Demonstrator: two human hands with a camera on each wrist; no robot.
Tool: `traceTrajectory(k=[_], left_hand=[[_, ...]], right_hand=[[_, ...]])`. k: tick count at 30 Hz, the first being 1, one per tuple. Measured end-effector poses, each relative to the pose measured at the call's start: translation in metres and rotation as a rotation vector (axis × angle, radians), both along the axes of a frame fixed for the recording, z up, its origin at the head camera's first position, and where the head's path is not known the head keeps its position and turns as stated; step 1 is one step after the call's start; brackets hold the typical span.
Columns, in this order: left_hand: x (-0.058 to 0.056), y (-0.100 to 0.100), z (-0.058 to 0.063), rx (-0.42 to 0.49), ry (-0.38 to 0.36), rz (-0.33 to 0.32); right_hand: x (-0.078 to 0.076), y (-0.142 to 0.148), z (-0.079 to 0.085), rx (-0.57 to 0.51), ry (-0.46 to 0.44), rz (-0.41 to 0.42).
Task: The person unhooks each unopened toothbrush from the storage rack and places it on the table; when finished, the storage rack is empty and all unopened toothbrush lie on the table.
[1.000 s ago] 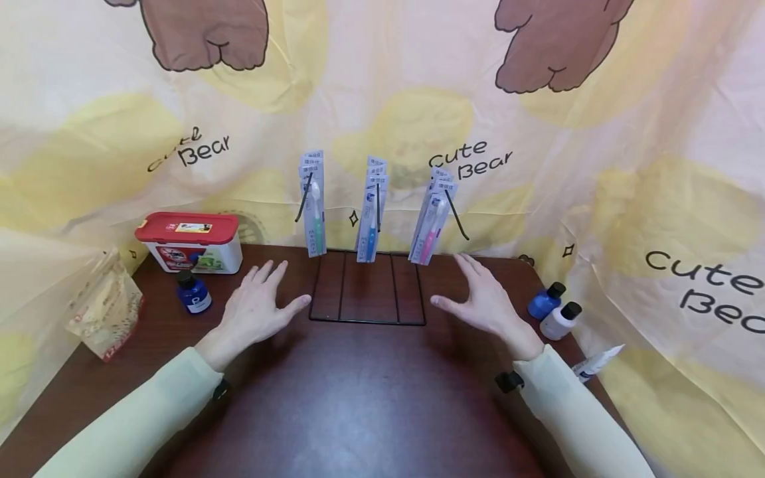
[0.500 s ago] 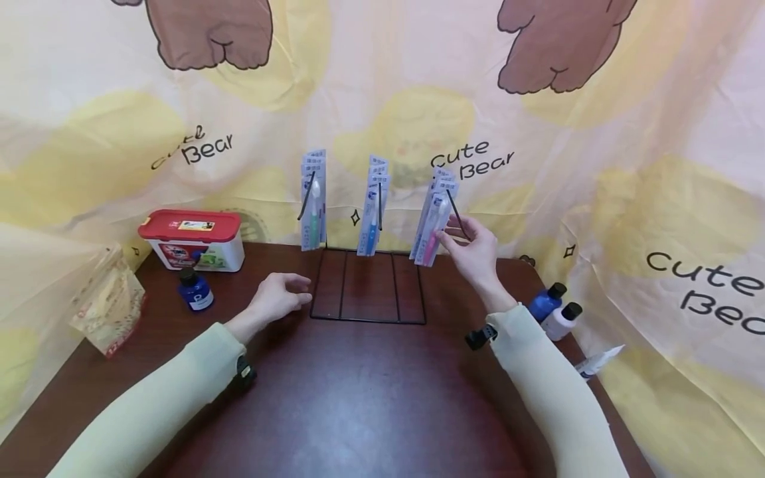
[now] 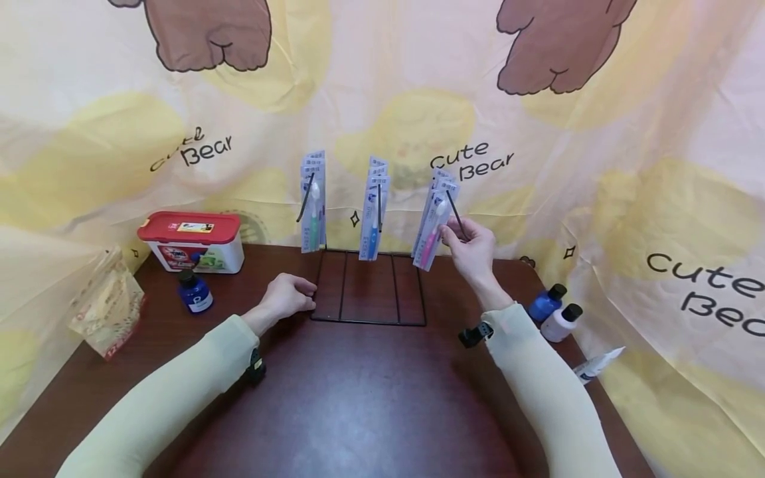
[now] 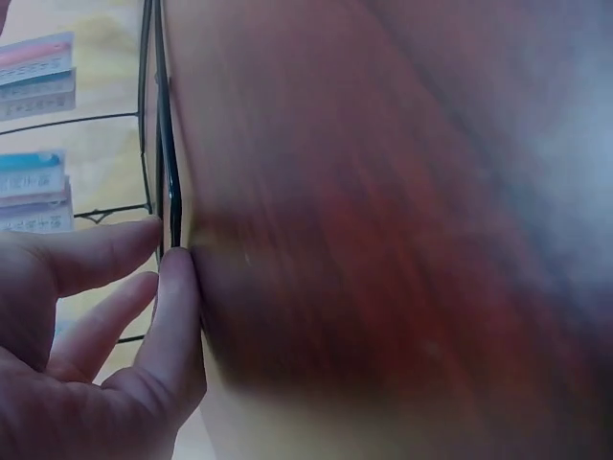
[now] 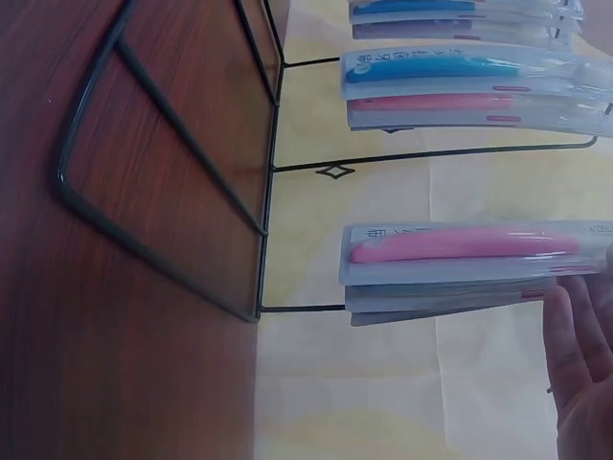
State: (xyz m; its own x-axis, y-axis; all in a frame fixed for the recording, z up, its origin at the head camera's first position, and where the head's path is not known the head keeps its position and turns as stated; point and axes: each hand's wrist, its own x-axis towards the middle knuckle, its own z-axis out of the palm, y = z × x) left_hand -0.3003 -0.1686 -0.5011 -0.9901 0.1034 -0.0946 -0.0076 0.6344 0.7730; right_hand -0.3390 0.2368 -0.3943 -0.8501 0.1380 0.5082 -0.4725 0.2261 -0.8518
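A black wire rack (image 3: pixel 367 322) stands on the brown table, with packaged toothbrushes hanging from its three hooks. Green-handled toothbrush packs (image 3: pixel 313 219) hang on the left, blue ones (image 3: pixel 373 226) in the middle, pink ones on the right. My left hand (image 3: pixel 283 297) is at the base's front left corner; in the left wrist view, its thumb and fingers pinch the wire (image 4: pixel 174 192). With thumb and fingers, my right hand (image 3: pixel 473 252) holds the right edge of the front pink toothbrush pack (image 5: pixel 460 244), still on its hook. The right thumb is hidden in the right wrist view.
At the left are a red-lidded tub (image 3: pixel 194 242), a blue bottle (image 3: pixel 194 292) and a patterned bag (image 3: pixel 110 309). On the right stand a blue bottle (image 3: pixel 546 303) and a white bottle (image 3: pixel 560 322), with a white tube (image 3: pixel 597 365) nearer. A bear-print curtain (image 3: pixel 382 79) hangs behind.
Both hands were spread beside the rack. The left has moved right and taken hold of the base's wire; the right has risen inward to the front pink toothbrush pack, which now hangs slightly lower.
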Motion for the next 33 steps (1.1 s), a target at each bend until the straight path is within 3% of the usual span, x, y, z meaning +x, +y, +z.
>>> traceTrajectory(k=[1,4,6,8,10,11,13,19,22,26,29,33], left_hand=[[-0.005,-0.001,-0.004,-0.019,-0.006,-0.005],[-0.026,-0.006,-0.031,-0.069,0.009,-0.007],[-0.019,-0.002,-0.021,-0.083,-0.011,-0.006],[-0.02,-0.001,-0.024,-0.098,0.016,-0.009],[-0.01,0.004,-0.011,-0.102,0.024,-0.002],[-0.01,0.005,-0.011,-0.105,0.024,0.002],[-0.017,0.002,-0.022,-0.119,0.036,0.004],[-0.019,0.0,-0.023,-0.119,0.011,0.022],[-0.02,-0.001,-0.024,-0.122,0.011,0.03],[-0.024,-0.003,-0.032,-0.127,0.023,0.027],[-0.031,-0.005,-0.043,-0.128,0.034,0.014],[-0.041,-0.009,-0.056,-0.123,0.02,-0.001]], right_hand=[[0.001,0.001,0.001,-0.008,0.002,0.002],[0.005,0.004,0.003,-0.018,0.021,-0.012],[0.007,0.009,0.004,-0.03,0.037,-0.028],[0.009,0.017,0.005,-0.035,0.049,-0.055],[0.011,0.029,0.006,-0.041,0.034,-0.083],[0.012,0.035,0.005,-0.045,0.018,-0.099],[0.012,0.049,0.004,-0.02,-0.044,-0.136],[0.01,0.087,-0.002,0.278,-0.399,-0.237],[0.005,0.101,-0.009,0.44,-0.554,-0.231],[-0.003,0.116,-0.024,0.562,-0.718,-0.205],[-0.009,0.125,-0.034,0.673,-0.797,-0.208],[-0.014,0.134,-0.043,0.896,-0.8,-0.24]])
